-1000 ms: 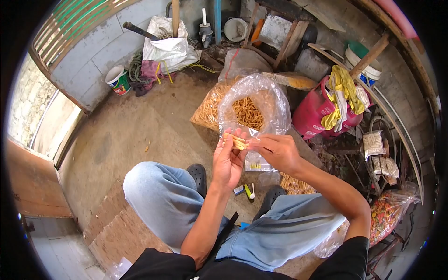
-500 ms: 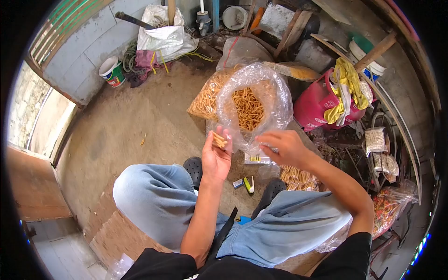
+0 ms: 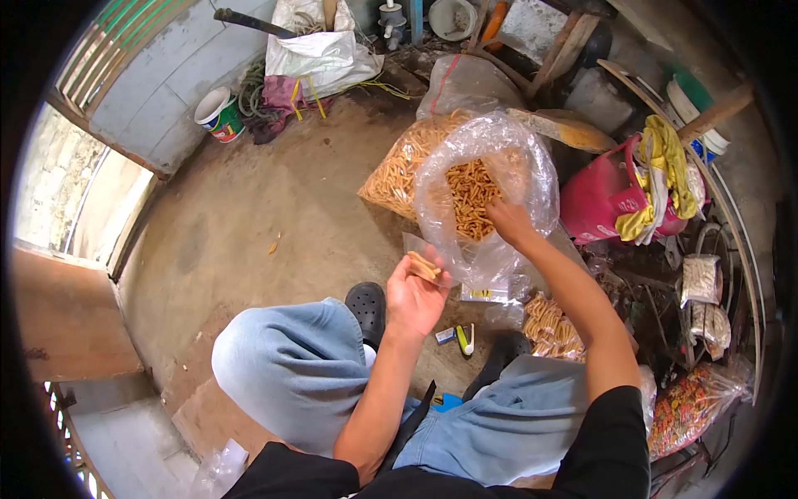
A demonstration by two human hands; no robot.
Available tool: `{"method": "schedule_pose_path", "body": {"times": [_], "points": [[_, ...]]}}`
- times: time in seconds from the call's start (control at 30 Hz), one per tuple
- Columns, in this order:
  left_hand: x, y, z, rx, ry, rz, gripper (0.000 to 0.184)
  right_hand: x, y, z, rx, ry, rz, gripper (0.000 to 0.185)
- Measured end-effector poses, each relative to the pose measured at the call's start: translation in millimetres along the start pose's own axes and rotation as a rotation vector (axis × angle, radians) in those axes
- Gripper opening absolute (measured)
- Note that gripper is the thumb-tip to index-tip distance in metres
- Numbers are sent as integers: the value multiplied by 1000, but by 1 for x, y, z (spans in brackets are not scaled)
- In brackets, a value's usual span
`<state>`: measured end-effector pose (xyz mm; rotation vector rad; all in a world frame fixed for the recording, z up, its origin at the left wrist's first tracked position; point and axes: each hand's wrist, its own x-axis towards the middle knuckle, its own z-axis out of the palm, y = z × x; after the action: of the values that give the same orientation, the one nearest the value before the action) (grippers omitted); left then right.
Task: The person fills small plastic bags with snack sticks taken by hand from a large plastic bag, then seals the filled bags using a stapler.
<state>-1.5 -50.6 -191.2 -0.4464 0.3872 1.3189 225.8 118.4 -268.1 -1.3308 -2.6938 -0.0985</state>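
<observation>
My left hand (image 3: 415, 302), palm up, is closed around a small clear plastic bag (image 3: 445, 278) with a few golden snack sticks (image 3: 424, 265) in it. My right hand (image 3: 509, 221) reaches into the mouth of a large clear plastic bag (image 3: 434, 166). Its fingertips touch the heap of brown snack sticks (image 3: 471, 198) inside, and they are partly hidden, so I cannot see whether they grip any. Against the left side of that bag leans another full bag of snack sticks (image 3: 391, 179).
A stapler with a green body (image 3: 465, 340) and a small blue-white box (image 3: 445, 336) lie on the floor between my feet. Packed snack bags (image 3: 553, 328) sit by my right knee. A pink tub (image 3: 594, 200) with yellow cloth stands at right, a paint bucket (image 3: 219, 115) at far left.
My right hand has moved from beside the small bag into the large bag's mouth. My left hand still holds the small bag, now tilted lower. The view has shifted slightly left.
</observation>
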Motion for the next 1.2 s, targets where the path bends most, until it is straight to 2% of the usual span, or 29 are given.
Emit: {"method": "schedule_pose_path", "body": {"times": [0.13,0.2,0.33,0.4,0.43,0.5,0.53,0.57,0.63,0.7,0.73,0.8,0.87,1.03,1.1,1.2], "points": [[1,-3,5,32,-15,1,38,29,12,48,-179,-74,13,10],[3,-3,6,20,-5,-3,38,33,21,60,-291,33,24,10],[6,-4,6,40,-4,-2,38,33,33,54,-278,-51,-20,10],[8,-5,7,25,3,-2,37,34,31,40,-49,28,-68,14],[9,-5,6,27,-10,-9,37,39,27,36,-47,25,-65,14],[10,-7,5,25,-20,-19,37,49,24,34,138,-171,-90,17],[12,-8,5,22,-22,-16,37,49,22,38,137,-174,-89,17],[12,-9,5,19,-24,-14,37,49,17,43,449,-238,122,17],[12,-11,6,18,-13,-21,37,44,17,56,760,-293,338,18],[12,-11,6,22,0,-27,38,35,19,64,201,-192,18,16],[12,-10,5,33,-1,-43,38,34,21,69,202,-189,18,16],[11,-8,5,41,-4,-56,37,32,23,77,43,-361,-88,18],[9,-7,8,50,-11,-40,29,28,21,85,33,-328,-87,17],[2,-7,16,95,-28,-16,29,31,8,73,-26,-305,-51,12],[-2,-7,21,113,-28,-2,28,33,4,58,43,-411,99,8],[-7,-6,24,77,-33,40,24,36,6,29,198,-307,163,7]]}}
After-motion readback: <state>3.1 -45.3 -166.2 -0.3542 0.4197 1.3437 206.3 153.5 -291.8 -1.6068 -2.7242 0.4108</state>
